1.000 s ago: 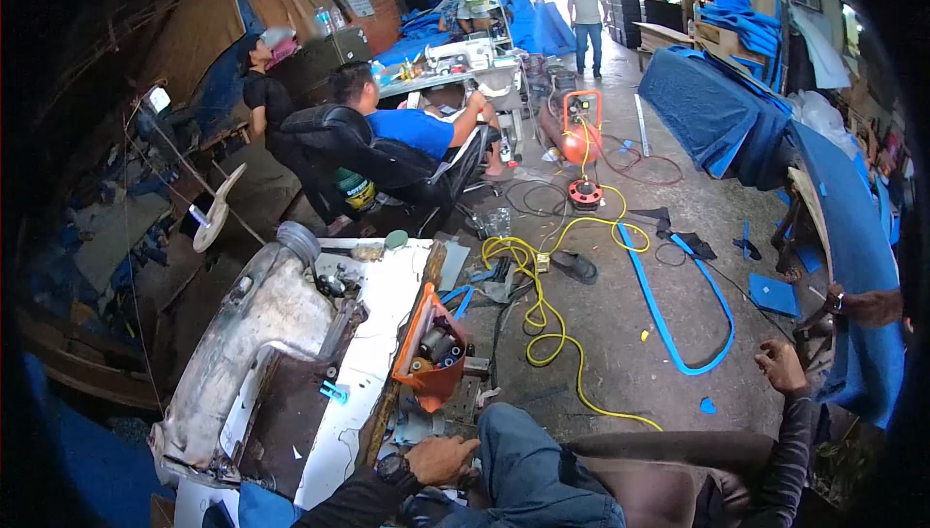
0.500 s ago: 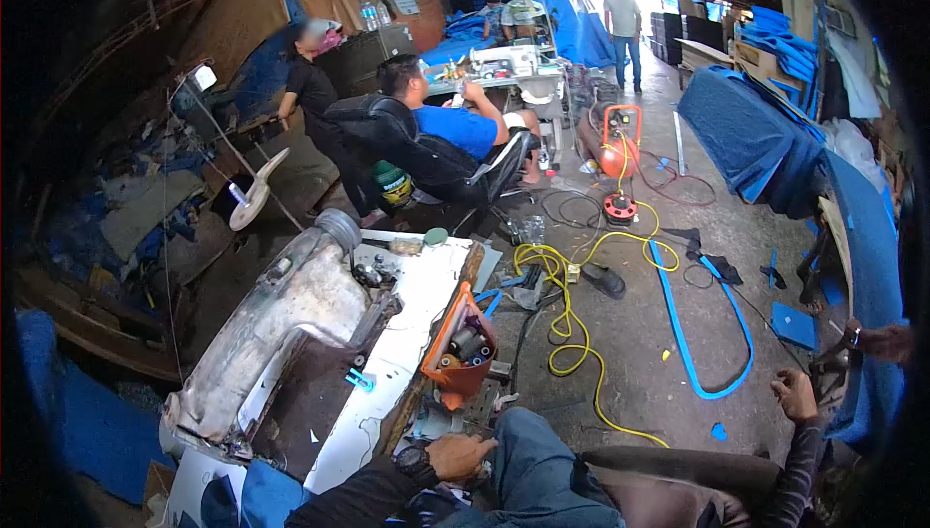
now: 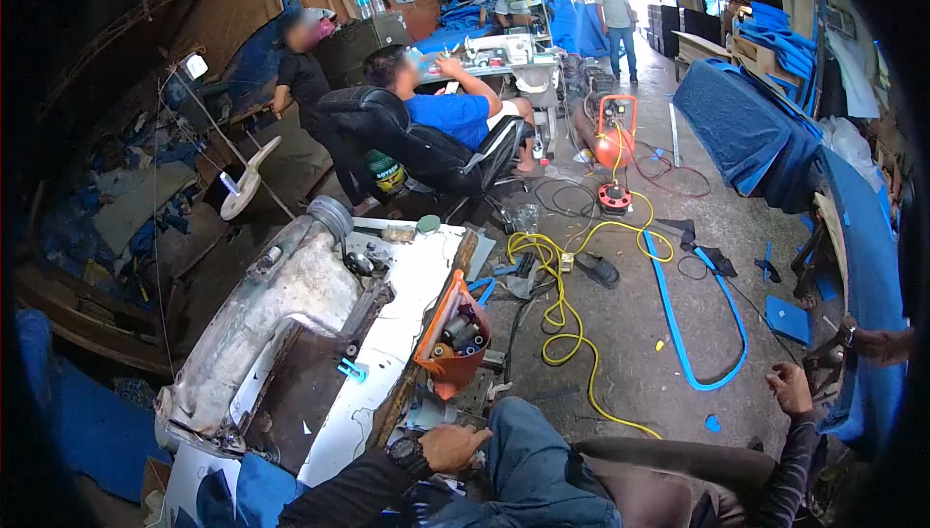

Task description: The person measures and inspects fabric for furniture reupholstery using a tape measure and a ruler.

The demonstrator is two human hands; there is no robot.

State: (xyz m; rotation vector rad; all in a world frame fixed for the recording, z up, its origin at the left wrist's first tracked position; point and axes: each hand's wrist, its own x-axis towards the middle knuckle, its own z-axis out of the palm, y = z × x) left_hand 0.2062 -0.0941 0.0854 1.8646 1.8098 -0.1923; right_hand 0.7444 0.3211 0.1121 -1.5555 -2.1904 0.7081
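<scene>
My left hand (image 3: 451, 448), below a dark wristwatch, rests at the edge of my jeans leg with its fingers loosely laid out, holding nothing visible. My right hand (image 3: 790, 389) hovers over the floor at the right, fingers half curled and apart, nothing in them. A large worn sewing machine (image 3: 281, 310) lies along the white table (image 3: 383, 334) at my left. On the table is a small blue-handled tool (image 3: 352, 370), and a dark blue fabric piece (image 3: 266, 491) is near my left sleeve. An orange container (image 3: 450, 373) with thread spools hangs at the table's edge.
A yellow hose (image 3: 593, 373) and a blue strip loop (image 3: 693, 373) lie on the floor. Beyond stands an orange compressor (image 3: 613, 147). A person in blue (image 3: 450, 119) sits ahead; others stand behind. Another person's hand (image 3: 882, 344) is by blue padding at right.
My view has shifted slightly, so most things sit a little further left. The seated person's hand has risen toward the head. My hands have barely moved.
</scene>
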